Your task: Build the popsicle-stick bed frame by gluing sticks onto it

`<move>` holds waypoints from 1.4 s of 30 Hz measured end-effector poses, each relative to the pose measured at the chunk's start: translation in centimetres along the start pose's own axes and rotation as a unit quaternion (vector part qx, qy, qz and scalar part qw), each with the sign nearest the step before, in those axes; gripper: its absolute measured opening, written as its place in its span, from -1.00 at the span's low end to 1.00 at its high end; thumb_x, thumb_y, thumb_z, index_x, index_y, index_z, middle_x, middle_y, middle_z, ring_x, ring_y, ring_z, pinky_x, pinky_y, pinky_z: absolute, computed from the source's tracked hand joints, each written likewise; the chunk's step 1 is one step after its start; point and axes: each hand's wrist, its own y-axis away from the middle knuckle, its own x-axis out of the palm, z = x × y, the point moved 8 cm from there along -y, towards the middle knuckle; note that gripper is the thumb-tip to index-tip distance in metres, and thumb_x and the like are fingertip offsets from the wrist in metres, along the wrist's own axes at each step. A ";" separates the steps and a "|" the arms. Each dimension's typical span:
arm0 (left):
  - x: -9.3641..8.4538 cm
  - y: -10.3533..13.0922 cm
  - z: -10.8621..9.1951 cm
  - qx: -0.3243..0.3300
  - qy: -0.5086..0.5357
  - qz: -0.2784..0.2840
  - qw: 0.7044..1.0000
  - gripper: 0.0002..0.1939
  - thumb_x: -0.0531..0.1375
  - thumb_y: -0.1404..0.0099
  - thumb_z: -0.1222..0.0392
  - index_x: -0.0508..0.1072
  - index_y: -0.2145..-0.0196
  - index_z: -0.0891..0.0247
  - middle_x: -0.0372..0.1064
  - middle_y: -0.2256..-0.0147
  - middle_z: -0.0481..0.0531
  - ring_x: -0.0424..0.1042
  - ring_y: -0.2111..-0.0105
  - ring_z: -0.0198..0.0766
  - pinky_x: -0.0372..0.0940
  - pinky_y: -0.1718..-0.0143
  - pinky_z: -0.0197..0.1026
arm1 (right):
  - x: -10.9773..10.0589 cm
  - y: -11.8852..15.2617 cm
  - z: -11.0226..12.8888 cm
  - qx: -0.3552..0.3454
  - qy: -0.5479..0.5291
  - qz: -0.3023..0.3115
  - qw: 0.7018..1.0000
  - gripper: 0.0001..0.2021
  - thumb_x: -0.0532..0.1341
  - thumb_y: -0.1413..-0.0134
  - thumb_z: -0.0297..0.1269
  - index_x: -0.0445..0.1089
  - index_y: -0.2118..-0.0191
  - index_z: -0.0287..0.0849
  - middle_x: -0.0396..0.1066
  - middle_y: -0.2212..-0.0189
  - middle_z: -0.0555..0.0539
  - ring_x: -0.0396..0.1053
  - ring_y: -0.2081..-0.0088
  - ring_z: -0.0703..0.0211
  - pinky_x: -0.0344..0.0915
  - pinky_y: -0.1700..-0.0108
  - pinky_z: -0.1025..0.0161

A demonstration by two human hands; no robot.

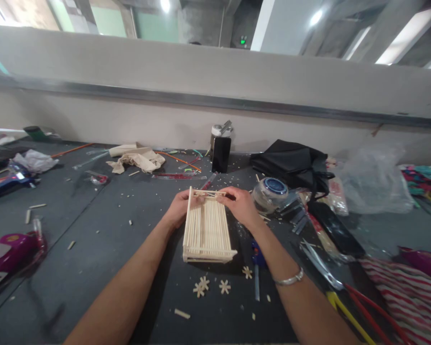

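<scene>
Holding stick frame point(211, 227) at far end, left hand point(178, 209) on left corner, right hand point(241, 203) on right. Frame's over desk point(104, 249), can't tell if touching; stars point(224, 287) just nearer.

No words, numbers or brand can be read. High up and far beyond the right grip point(241, 206), a small sign point(243, 41) glows green, its marking too small to make out. Just to the right of the same grip, the blue jar lid point(274, 186) carries a paler ring, with any lettering blurred. Farther right, a clear packet point(339, 196) shows reddish patches that cannot be read. Well to the left of the left grip point(177, 209), the purple glue gun point(14, 245) on the bench point(104, 258) bears a small orange mark, illegible too.
</scene>
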 end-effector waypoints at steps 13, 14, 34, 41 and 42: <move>0.3 0.1 -0.8 0.052 0.003 0.032 0.998 -0.59 0.32 0.10 0.29 0.50 0.20 0.33 0.50 0.33 0.07 0.44 0.39 -0.24 0.29 0.28 -0.19 | -4.0 2.4 0.8 0.020 -0.008 -0.037 0.999 -0.64 0.31 0.09 -0.30 0.43 0.09 -0.24 0.50 0.25 -0.15 0.44 0.29 0.15 0.38 0.24 0.19; 0.4 0.3 -1.0 0.058 0.011 0.041 0.997 -0.56 0.31 0.10 0.30 0.49 0.17 0.32 0.50 0.30 0.07 0.45 0.36 -0.23 0.29 0.25 -0.18 | -5.0 3.4 1.8 0.013 0.008 -0.054 0.998 -0.68 0.29 0.06 -0.30 0.44 0.11 -0.22 0.50 0.26 -0.14 0.44 0.31 0.15 0.38 0.24 0.19; -3.4 16.6 -6.4 0.230 -0.136 -0.277 0.923 -0.88 0.28 -0.08 0.20 0.50 0.39 0.27 0.30 0.55 -0.09 0.22 0.53 -0.41 0.13 0.45 -0.33 | -4.1 24.4 5.0 0.047 0.049 0.003 0.998 -0.84 0.09 -0.23 -0.26 0.43 0.25 -0.04 0.48 0.35 -0.04 0.45 0.28 0.14 0.37 0.23 0.24; -4.6 23.3 -1.2 0.108 -0.326 -0.315 0.884 -0.75 0.18 -0.20 0.03 0.51 0.25 0.21 0.26 0.56 -0.10 0.23 0.52 -0.33 0.13 0.47 -0.32 | -1.6 20.8 5.8 -0.038 0.184 0.024 0.982 -0.77 0.04 -0.24 -0.36 0.43 0.14 -0.08 0.47 0.29 -0.10 0.39 0.21 0.08 0.33 0.14 0.16; -4.6 23.5 -1.2 0.106 -0.335 -0.314 0.882 -0.75 0.17 -0.20 0.03 0.51 0.26 0.21 0.25 0.57 -0.10 0.23 0.53 -0.33 0.13 0.48 -0.32 | -1.2 20.4 5.8 -0.047 0.206 0.029 0.977 -0.76 0.04 -0.24 -0.38 0.44 0.13 -0.09 0.46 0.29 -0.11 0.38 0.21 0.08 0.32 0.15 0.16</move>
